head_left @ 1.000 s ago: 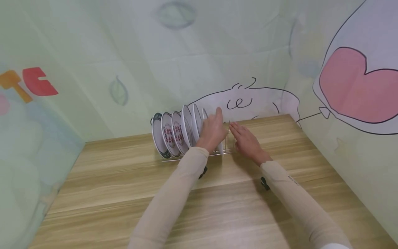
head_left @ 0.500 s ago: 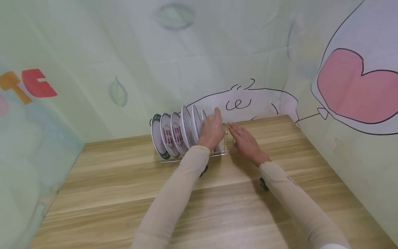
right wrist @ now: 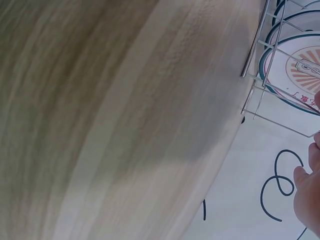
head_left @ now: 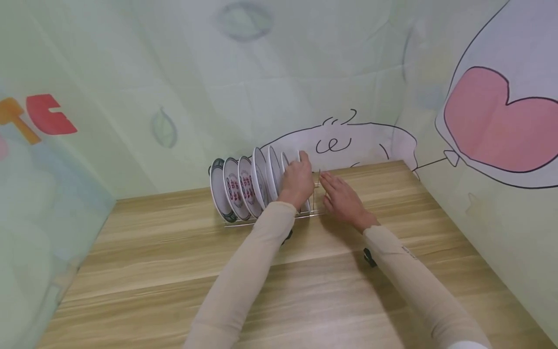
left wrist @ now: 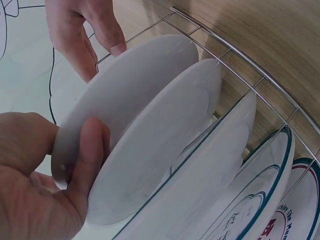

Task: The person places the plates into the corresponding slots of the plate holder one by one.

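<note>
Several white plates stand on edge in a wire dish rack (head_left: 237, 224) by the back wall. My left hand (head_left: 298, 182) holds the rightmost plate (left wrist: 130, 87) by its rim; in the left wrist view its thumb lies on one face and the fingers go behind. That plate stands tilted in the rack, beside another plain plate (left wrist: 165, 135). At the rack's right end is my right hand (head_left: 346, 201), its thumb and fingertips on either side of the end wire. The right wrist view catches only part of this hand (right wrist: 310, 195) at its edge.
Plates with red patterns (head_left: 235, 189) fill the rack's left part. The rack stands on a wood-grain table (head_left: 165, 271). Behind it hangs a printed cloth wall (head_left: 196, 97), with another at the right (head_left: 501, 218).
The plate in my left hand has shifted slightly, and its lower edge no longer sticks out past the rack's front wire. My right hand has stayed at the rack's end.
</note>
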Action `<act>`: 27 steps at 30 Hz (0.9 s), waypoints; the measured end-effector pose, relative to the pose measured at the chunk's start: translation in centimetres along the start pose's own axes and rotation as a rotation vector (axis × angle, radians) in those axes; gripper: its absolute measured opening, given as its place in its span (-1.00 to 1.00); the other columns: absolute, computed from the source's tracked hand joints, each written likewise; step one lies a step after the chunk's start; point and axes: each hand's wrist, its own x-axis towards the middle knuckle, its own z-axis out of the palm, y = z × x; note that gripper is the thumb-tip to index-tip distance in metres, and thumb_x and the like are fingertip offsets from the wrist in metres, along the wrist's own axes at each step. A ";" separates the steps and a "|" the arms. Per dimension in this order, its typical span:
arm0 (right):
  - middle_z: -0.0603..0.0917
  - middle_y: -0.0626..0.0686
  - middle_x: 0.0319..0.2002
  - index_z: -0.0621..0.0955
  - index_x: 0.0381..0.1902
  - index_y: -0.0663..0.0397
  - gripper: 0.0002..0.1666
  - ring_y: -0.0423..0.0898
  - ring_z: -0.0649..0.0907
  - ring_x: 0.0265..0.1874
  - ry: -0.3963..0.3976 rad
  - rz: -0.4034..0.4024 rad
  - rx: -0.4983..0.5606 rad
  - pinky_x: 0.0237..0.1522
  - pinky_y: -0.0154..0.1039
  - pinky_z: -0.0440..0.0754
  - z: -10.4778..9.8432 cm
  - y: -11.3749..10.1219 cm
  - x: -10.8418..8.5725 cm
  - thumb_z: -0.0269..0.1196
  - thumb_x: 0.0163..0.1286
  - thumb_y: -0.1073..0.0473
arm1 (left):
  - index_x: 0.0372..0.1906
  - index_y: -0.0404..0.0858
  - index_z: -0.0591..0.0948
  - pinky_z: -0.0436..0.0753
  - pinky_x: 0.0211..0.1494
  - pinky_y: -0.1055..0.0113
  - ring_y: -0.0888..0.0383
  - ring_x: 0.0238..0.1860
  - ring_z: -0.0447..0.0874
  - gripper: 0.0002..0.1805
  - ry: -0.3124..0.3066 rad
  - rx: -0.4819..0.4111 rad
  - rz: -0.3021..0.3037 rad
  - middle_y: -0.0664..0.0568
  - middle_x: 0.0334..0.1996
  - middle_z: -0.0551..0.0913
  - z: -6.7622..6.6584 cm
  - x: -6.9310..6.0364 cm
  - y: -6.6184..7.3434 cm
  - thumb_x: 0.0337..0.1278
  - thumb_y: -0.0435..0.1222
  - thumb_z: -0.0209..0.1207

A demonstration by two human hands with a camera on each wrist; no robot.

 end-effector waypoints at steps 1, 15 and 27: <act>0.33 0.30 0.47 0.31 0.43 0.39 -0.33 0.22 0.31 0.49 0.004 -0.003 0.000 0.55 0.09 0.16 0.0 0.0 0.0 0.13 0.43 0.24 | 0.44 -0.43 0.17 0.55 -0.63 0.44 0.09 -0.52 0.64 -0.33 -0.004 0.010 -0.003 -0.19 -0.33 0.65 0.0 0.0 0.0 0.25 -0.48 0.09; 0.42 0.34 0.40 0.38 0.37 0.41 -0.39 0.24 0.40 0.42 0.070 -0.052 -0.003 0.52 0.11 0.24 0.3 0.3 0.1 0.20 0.43 0.27 | 0.47 -0.49 0.08 0.76 -0.30 0.30 -0.05 -0.20 0.78 -0.26 -0.037 0.109 -0.048 -0.27 -0.13 0.71 -0.4 0.3 0.6 0.25 -0.43 0.10; 0.44 0.34 0.38 0.41 0.35 0.41 -0.40 0.26 0.44 0.39 0.089 -0.055 0.006 0.48 0.15 0.29 0.3 0.3 0.0 0.21 0.44 0.24 | 0.51 -0.43 0.08 0.76 -0.31 0.35 -0.01 -0.18 0.77 -0.21 -0.061 0.218 -0.041 -0.27 -0.05 0.71 -0.8 0.0 1.0 0.23 -0.38 0.12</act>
